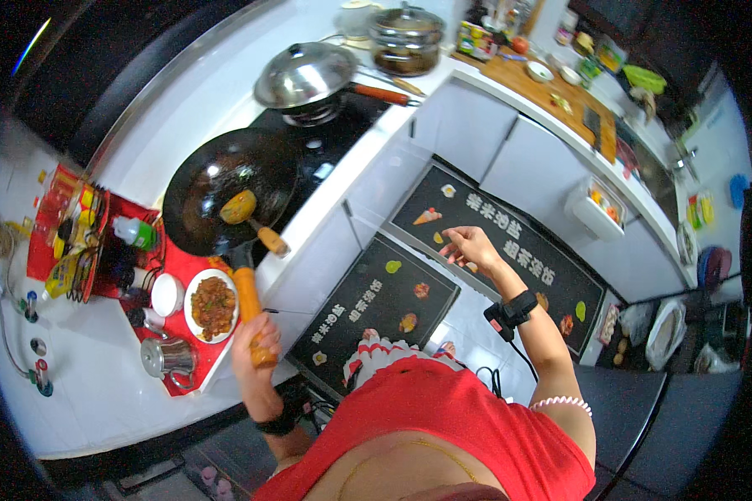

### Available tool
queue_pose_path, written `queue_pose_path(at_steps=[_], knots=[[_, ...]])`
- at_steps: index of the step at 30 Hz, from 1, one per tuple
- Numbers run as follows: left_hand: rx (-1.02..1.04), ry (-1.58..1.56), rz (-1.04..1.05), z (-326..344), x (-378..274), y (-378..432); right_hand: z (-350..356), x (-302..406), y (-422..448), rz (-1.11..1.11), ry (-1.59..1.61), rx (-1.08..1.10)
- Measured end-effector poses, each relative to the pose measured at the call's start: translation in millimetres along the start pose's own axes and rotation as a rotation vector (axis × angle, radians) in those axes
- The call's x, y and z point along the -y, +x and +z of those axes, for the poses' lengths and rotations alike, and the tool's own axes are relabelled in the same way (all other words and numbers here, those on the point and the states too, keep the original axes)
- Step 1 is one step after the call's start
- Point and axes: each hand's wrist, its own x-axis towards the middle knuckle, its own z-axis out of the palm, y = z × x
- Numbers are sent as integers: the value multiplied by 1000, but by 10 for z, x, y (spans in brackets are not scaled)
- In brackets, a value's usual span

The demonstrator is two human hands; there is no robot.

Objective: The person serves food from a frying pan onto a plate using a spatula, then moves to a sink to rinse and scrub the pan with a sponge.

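My left hand (pixel 257 343) is closed round the orange wooden handle of a black wok (pixel 232 188). A ladle (pixel 239 206), its bowl coated with sauce, rests in the wok with its wooden-ended handle over the rim. Beside the wok handle, a white oval plate (pixel 194 325) holds a reddish-brown cooked dish with green bits (pixel 213 307). My right hand (pixel 469 247) hangs in the air over the floor mats, fingers loosely bent and apart, holding nothing. A lidded pan (pixel 307 75) stands on the black hob (pixel 351 119) behind the wok.
The white counter edge (pixel 344 203) runs before me. A white bowl (pixel 167 295), steel pot (pixel 166 357) and bottle rack (pixel 100 238) stand left. A steamer (pixel 406 41) stands behind. At right are a cutting board (pixel 539 87) with a cleaver (pixel 592 122) and a hanging bin (pixel 598 210).
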Motion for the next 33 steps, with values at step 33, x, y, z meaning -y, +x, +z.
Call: queue_pose_path(at_steps=[33], knots=[[666, 228, -658, 4333, 3697, 207, -5259, -2269, -1983, 56, 84, -545]])
